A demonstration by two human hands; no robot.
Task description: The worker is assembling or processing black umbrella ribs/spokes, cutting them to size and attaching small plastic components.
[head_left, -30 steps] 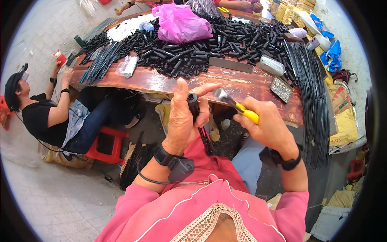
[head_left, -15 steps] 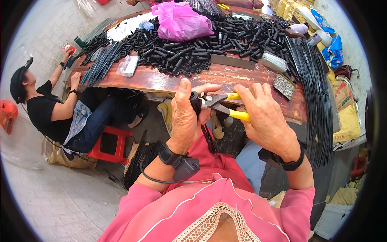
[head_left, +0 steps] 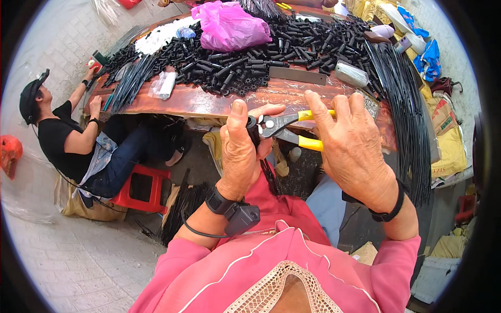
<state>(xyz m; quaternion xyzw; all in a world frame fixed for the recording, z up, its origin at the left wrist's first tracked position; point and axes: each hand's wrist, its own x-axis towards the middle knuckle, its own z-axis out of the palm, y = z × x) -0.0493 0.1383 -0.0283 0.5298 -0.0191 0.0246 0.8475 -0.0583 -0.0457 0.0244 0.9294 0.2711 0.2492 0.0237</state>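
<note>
My left hand (head_left: 238,148) is closed around a black plastic tubular part (head_left: 253,130), thumb up along it, in front of the table's near edge. Black strands hang below that hand. In my right hand (head_left: 350,141) are the yellow handles of a pair of pliers (head_left: 284,125). Their dark metal jaws reach left to the black part, close by my left fingers. Whether the jaws bite on anything is hidden. Both wrists wear black straps with small devices.
On the red-brown table (head_left: 209,106) lie a heap of black tubular parts (head_left: 292,47), a pink plastic bag (head_left: 229,28), a flat metal bar (head_left: 297,75), a clear-topped box (head_left: 352,74) and long black strands (head_left: 399,115). At left a person (head_left: 62,125) sits near a red stool (head_left: 141,190).
My right hand has shifted slightly right, and the pliers' handles are spread wider. The left hand stays almost in place with the black part. The view has shifted a little.
</note>
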